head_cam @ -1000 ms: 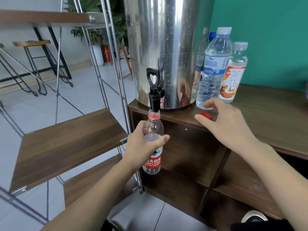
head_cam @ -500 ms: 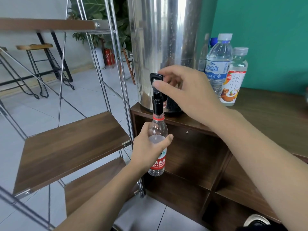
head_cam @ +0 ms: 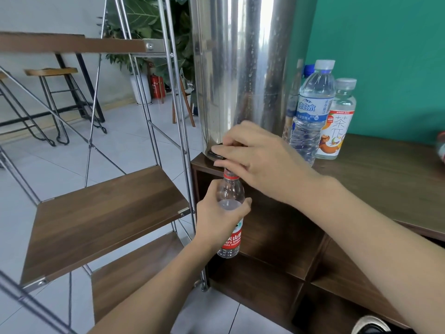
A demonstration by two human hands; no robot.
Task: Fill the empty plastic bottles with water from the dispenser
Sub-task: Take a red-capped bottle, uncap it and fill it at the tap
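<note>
1. Since half a second ago, the right hand (head_cam: 260, 162) has pushed the black tap lever (head_cam: 215, 154) down from upright to nearly flat; a second ago that hand was by a red cap on the table.
2. Right-hand fingers (head_cam: 234, 141) are curled over the lever, with the thumb under its front edge, so the lever is pinched between them. The spout is hidden beneath the hand.
3. The left hand (head_cam: 220, 222) grips a clear bottle (head_cam: 230, 196) with a red label, fingers and thumb wrapped round its middle.
4. The bottle is upright, held in the air in front of the table (head_cam: 385, 179) edge, with its red-ringed neck directly below the lever. It looks partly filled, with a pale water surface showing just above the left thumb.
5. The steel dispenser (head_cam: 243, 68) stands on the left end of the wooden table, tall and shiny.
6. Just right of the dispenser stand three capped bottles close together: a blue-label bottle (head_cam: 310, 112) in front, a tea bottle (head_cam: 338, 121) with an orange and white label beside it, and a blue-cap bottle (head_cam: 307, 69) mostly hidden behind.
7. Open cubbyholes sit under the tabletop.
8. To the left is a metal-framed rack (head_cam: 103, 213) with wooden shelves, almost touching the table.
9. Farther back are stools (head_cam: 50, 73), a leafy plant (head_cam: 144, 22) and a red extinguisher (head_cam: 157, 86) on a tiled floor.
</note>
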